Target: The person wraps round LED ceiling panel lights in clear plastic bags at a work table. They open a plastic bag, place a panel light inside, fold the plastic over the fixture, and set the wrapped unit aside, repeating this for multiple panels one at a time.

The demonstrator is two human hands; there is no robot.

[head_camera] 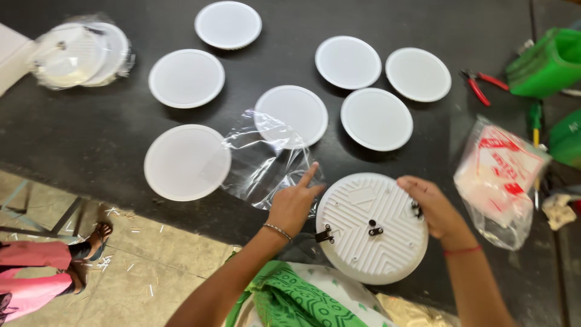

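Left hand [293,203]: laid loosely on the clear plastic wrap [263,160], forefinger raised, nothing gripped.
Right hand [437,209]: closed on the ribbed round lamp [370,227].
Bench [109,139]: seven white discs are spread out.

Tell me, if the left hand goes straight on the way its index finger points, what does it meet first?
Probably the clear plastic wrapper lying just ahead of the left hand; beyond that, a white round panel light, though depth is unclear.

Bare tabletop [91,139] opens far left of the left hand [293,203]; clear wrap [263,160] and white discs [375,118] crowd ahead.
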